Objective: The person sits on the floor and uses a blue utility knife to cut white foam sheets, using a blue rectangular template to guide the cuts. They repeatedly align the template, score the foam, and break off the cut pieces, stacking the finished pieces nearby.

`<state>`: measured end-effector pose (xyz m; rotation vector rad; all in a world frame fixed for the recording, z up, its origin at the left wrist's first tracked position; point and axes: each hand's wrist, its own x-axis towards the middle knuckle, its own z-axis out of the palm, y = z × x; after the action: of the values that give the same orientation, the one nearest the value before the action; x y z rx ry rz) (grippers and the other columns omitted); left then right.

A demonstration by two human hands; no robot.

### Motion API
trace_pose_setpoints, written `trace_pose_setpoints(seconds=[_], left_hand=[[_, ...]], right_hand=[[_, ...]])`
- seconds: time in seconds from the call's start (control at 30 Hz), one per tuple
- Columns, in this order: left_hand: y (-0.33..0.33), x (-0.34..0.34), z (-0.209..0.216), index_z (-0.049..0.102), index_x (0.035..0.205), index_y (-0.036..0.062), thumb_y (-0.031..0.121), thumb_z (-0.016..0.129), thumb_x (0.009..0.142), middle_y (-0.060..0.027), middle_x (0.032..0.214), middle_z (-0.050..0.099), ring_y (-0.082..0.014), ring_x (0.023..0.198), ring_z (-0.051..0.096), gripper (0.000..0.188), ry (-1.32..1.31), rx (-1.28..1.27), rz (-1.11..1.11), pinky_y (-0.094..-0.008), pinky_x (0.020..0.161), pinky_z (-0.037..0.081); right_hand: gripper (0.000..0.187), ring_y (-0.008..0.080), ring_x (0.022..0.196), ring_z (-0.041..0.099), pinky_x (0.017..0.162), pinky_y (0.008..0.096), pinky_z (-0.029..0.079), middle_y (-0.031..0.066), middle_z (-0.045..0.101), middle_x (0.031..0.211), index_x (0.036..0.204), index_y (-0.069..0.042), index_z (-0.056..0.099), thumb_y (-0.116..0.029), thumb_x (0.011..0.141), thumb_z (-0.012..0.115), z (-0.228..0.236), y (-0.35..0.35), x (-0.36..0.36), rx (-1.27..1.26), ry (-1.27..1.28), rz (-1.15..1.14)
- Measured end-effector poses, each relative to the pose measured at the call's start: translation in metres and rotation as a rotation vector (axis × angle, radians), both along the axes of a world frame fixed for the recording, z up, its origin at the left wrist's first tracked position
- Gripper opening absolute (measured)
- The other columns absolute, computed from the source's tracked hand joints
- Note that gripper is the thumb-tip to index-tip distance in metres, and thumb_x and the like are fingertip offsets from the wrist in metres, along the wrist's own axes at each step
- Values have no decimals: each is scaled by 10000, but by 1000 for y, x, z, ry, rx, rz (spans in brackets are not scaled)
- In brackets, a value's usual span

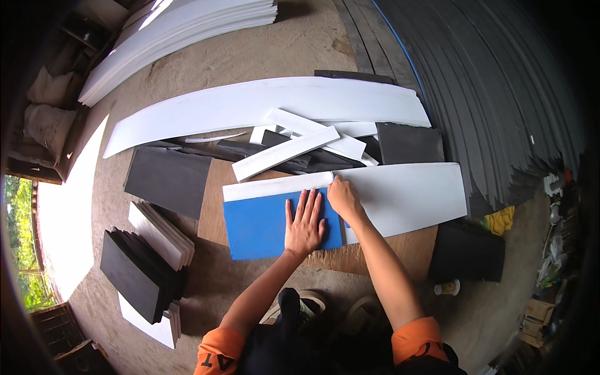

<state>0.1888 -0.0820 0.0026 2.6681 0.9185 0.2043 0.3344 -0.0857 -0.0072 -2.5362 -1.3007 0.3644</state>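
My left hand (303, 226) lies flat with fingers spread on a blue rectangular board (256, 228). The board rests on a long white foam sheet (406, 194), whose strip shows along the board's far edge. My right hand (344, 199) is closed in a fist just past the board's far right corner, its knuckles at the white sheet. What it grips is hidden by the fingers. Beneath the sheet, a brown wooden board (215, 215) shows at the left and along the near side.
Beyond the sheet lie white offcut strips (287, 152), dark foam pieces (409, 142) and a long white sheet (269, 100). Stacked black slabs (134, 272) and white slabs (161, 234) stand at left. Tall dark sheets (494, 94) fill the right. A cup (447, 287) is on the floor.
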Motion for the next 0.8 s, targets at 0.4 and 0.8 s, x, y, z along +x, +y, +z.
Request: trace_pose_setpoints(seconds=[0.4, 0.8], left_hand=[[-4, -2, -3, 228, 1335, 95, 299, 416, 816, -51, 1405, 172, -210, 1306, 116, 588, 31, 113, 23, -541, 1013, 55], [-10, 6, -3, 211, 1342, 109, 284, 415, 831, -31, 1411, 153, -201, 1312, 88, 577, 50, 175, 24, -601, 983, 40]], right_hand=[[328, 322, 604, 622, 638, 401, 506, 223, 609, 696, 819, 67, 568, -204, 842, 384, 35, -40, -20, -476, 511, -103], [293, 414, 833, 564, 734, 490, 444, 272, 579, 828, 963, 33, 501, -208, 817, 418, 0, -164, -92, -292, 327, -152]])
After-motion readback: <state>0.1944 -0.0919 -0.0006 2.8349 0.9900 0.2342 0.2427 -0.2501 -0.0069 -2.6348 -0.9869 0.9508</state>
